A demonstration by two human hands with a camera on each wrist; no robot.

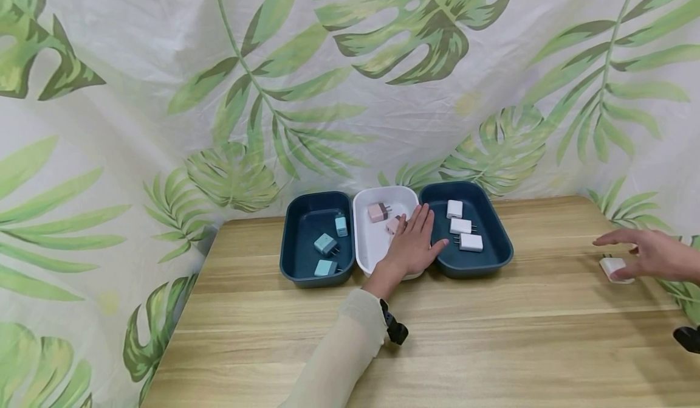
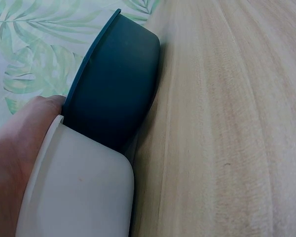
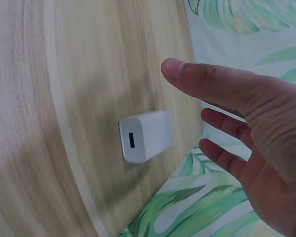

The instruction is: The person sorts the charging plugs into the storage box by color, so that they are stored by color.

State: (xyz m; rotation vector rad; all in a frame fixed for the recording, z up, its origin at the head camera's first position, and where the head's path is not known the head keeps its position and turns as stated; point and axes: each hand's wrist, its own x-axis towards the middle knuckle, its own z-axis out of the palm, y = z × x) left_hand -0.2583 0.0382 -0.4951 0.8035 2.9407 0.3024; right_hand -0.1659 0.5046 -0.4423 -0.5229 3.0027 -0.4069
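Note:
My left hand [image 1: 410,245] lies with straight fingers across the right rim of the white tray [image 1: 367,251], its thumb reaching over the edge of the right dark blue tray [image 1: 503,251]. Pink charger plugs [image 1: 377,212] sit in the white tray, one partly hidden behind my fingers. At the table's right end a white charger plug [image 3: 147,137] lies on the wood, its USB slot showing in the right wrist view. My right hand [image 1: 653,255] hovers just over that plug, thumb and fingers spread apart with nothing between them.
White charger plugs [image 1: 455,209] lie in the right dark blue tray. Light blue plugs [image 1: 326,244] are in the left dark blue tray [image 1: 290,238]. The three trays stand side by side at the back of the wooden table [image 1: 492,347], before a leaf-patterned cloth [image 1: 180,92].

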